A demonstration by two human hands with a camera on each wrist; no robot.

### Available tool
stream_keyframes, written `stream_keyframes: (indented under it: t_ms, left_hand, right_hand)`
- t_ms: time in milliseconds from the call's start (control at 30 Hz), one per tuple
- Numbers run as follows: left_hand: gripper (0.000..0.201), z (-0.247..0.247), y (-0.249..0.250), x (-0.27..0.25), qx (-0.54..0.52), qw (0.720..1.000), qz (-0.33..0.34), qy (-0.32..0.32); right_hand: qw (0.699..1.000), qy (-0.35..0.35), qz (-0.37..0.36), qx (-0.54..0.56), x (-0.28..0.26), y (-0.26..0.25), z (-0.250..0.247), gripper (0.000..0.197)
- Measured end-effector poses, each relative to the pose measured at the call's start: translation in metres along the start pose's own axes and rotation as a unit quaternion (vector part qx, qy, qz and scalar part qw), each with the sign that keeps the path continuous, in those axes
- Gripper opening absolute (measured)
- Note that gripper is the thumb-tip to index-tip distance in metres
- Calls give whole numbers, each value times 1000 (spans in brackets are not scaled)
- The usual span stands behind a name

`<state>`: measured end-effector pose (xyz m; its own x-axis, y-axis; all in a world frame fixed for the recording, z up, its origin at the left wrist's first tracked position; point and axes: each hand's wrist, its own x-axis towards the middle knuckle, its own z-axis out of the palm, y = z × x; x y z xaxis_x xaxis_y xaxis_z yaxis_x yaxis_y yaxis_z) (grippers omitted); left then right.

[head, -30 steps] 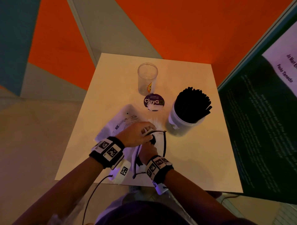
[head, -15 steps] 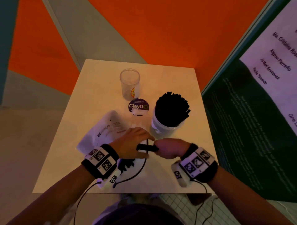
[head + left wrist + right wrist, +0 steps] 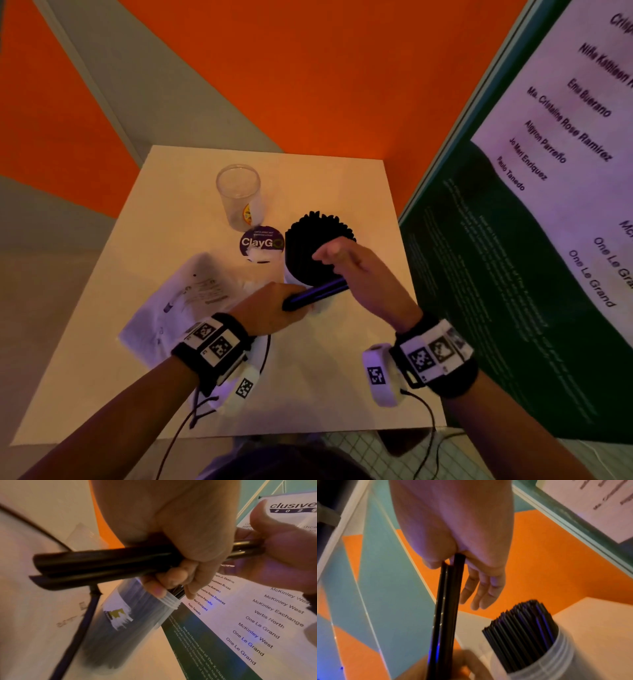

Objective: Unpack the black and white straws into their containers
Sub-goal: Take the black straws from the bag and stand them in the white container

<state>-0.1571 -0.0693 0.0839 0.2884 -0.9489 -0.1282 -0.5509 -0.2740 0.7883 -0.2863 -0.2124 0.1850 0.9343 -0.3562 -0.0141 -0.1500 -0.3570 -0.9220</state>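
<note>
- Full jar [image 3: 310,263] of black straws on table [image 3: 342,359]; empty clear jar [image 3: 238,195] behind-left of it, plastic bag [image 3: 178,308] left.
- Straw bundle [image 3: 317,294] in front of full jar: left hand [image 3: 270,308] fingers curled round one end, right hand [image 3: 356,274] pinches other end.

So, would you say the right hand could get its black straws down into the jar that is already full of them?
Probably yes, but tightly. The right hand pinches the loose straws right beside the jar, nothing between them, yet the left hand grips their other end and the jar looks packed.
</note>
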Motion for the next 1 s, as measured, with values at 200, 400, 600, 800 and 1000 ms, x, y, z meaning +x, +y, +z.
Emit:
stream_keyframes:
  t_ms: [200, 400, 600, 800, 1000]
  left_hand:
    - [8, -2, 14, 12, -46, 997, -30, 61]
    - [16, -9, 35, 26, -100, 991, 19, 82]
    - [81, -30, 3, 15, -1, 987, 12, 158]
    - [81, -33, -32, -21, 148, 983, -64, 84]
    - [84, -33, -49, -50, 166, 981, -95, 18]
  right_hand:
    - [962, 107, -95, 232, -4, 10, 17, 25]
    - [957, 84, -140, 241, 3, 5, 13, 49]
    - [941, 201, -174, 207, 26, 20, -40, 54]
    - [964, 202, -112, 128, 32, 66, -25, 51]
    - [975, 215, -52, -12, 31, 75, -20, 23]
